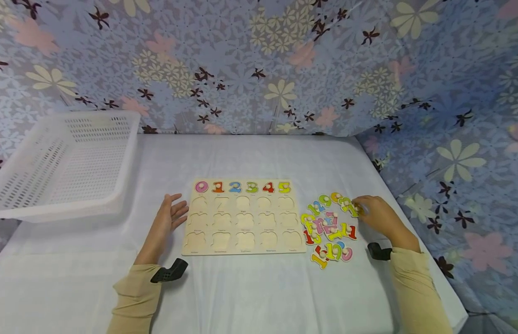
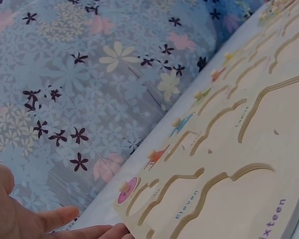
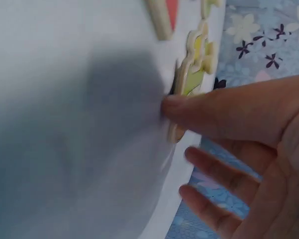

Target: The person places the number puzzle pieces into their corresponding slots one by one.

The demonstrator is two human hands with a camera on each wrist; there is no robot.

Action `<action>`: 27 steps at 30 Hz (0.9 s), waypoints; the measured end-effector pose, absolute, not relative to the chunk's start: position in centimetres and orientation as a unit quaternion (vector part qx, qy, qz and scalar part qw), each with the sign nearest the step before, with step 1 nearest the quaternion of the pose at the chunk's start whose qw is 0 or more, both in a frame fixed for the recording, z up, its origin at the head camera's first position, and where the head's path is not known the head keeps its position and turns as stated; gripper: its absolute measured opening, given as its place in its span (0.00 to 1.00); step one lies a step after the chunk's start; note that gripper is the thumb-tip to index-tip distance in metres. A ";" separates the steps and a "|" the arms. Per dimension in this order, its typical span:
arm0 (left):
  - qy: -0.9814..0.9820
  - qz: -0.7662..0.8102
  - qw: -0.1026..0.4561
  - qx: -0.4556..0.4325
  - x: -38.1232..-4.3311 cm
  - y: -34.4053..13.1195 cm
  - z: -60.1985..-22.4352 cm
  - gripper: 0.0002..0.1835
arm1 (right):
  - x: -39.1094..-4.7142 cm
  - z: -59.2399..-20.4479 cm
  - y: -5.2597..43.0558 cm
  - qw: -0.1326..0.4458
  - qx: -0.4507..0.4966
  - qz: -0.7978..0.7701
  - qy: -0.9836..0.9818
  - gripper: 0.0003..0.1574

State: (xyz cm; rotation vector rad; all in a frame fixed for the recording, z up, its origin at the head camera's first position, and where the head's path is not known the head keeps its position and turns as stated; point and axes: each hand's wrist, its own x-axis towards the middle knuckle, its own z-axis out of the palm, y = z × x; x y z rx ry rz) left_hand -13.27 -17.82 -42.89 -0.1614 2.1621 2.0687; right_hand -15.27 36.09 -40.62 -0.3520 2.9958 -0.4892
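A wooden number puzzle board (image 1: 244, 254) lies flat on the table, with the pieces 0 to 5 in its top row and bare recesses in the lower rows. My left hand (image 1: 170, 218) is beside the board's left edge, fingers relaxed and holding nothing; in the left wrist view its fingertips are close to the board corner. At the right of the loose pile, my right hand (image 1: 378, 214) pinches a green-and-yellow number piece (image 1: 348, 207) at its edge. The right wrist view has the thumb (image 3: 209, 110) against this piece, partly hiding it.
Several loose number pieces (image 1: 335, 233) with knobs lie overlapping to the right of the board. A white plastic basket (image 1: 127, 162) stands at the back left. Flowered cloth (image 1: 242, 69) hangs behind and to the right of the white-covered table (image 1: 250, 297).
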 end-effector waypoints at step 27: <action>0.727 0.682 0.070 -0.045 -13.7 -18.0 -43.7 0.45 | -13.7 -39.3 30.1 -0.049 -0.173 -0.216 0.960 0.25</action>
